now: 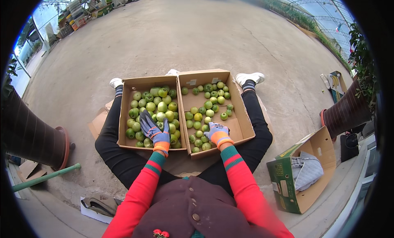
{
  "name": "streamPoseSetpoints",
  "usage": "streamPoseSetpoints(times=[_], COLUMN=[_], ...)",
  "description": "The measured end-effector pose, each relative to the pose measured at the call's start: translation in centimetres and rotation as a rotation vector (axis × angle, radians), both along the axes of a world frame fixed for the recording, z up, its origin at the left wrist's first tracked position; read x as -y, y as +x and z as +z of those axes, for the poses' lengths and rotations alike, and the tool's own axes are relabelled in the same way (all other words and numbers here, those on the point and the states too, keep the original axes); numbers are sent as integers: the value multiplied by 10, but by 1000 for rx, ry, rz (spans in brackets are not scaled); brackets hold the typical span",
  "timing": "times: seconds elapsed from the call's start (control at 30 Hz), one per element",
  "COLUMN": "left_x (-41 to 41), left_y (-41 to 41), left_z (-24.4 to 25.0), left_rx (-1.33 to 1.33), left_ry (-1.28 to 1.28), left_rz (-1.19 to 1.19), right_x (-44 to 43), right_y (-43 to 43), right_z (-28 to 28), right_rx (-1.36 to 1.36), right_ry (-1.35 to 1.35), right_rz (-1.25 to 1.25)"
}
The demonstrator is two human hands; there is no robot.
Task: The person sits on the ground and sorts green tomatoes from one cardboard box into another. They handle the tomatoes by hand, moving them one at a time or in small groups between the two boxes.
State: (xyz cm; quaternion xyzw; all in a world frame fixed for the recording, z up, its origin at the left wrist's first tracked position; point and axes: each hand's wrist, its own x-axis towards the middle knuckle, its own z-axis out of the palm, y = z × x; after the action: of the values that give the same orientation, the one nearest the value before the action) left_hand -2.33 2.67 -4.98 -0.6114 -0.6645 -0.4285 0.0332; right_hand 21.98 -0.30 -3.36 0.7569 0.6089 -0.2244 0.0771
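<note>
Two open cardboard boxes stand side by side between my spread legs. In the left box [141, 84] lies a dense layer of green tomatoes [162, 107], some with a yellowish tint. My left hand [155, 130], in a grey-blue work glove with an orange cuff, rests over these tomatoes with its thumb apart from the fingers. Fewer, mostly smaller green tomatoes [208, 105] are scattered in the right box [238, 130], whose cardboard bottom partly shows. My right hand [217, 132], gloved alike, reaches down beside the tomatoes there. Its fingertips are hidden, so any hold is unclear.
At right, a green-printed cardboard box [280, 179] holds a grey garment [307, 171]. Large dark planters flank me, one at left [37, 133] and one at right [347, 105]. A green pole [46, 177] juts in at lower left. Concrete floor [184, 35] stretches ahead.
</note>
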Motion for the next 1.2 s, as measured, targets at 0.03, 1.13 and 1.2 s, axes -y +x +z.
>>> streamPoseSetpoints(times=[0.03,1.13,1.2], left_x=[4,23,29], left_y=[4,14,15], left_z=[6,32,39], left_rx=[-47,-137,-216], left_ry=[-19,112,105], left_rz=[-97,-521,-673], right_x=[-3,7,4], right_y=[-1,-3,-9], right_z=[-4,5,8], right_rx=[15,-187,-656], right_ry=[20,439,699], right_rz=[-5,-81,-116])
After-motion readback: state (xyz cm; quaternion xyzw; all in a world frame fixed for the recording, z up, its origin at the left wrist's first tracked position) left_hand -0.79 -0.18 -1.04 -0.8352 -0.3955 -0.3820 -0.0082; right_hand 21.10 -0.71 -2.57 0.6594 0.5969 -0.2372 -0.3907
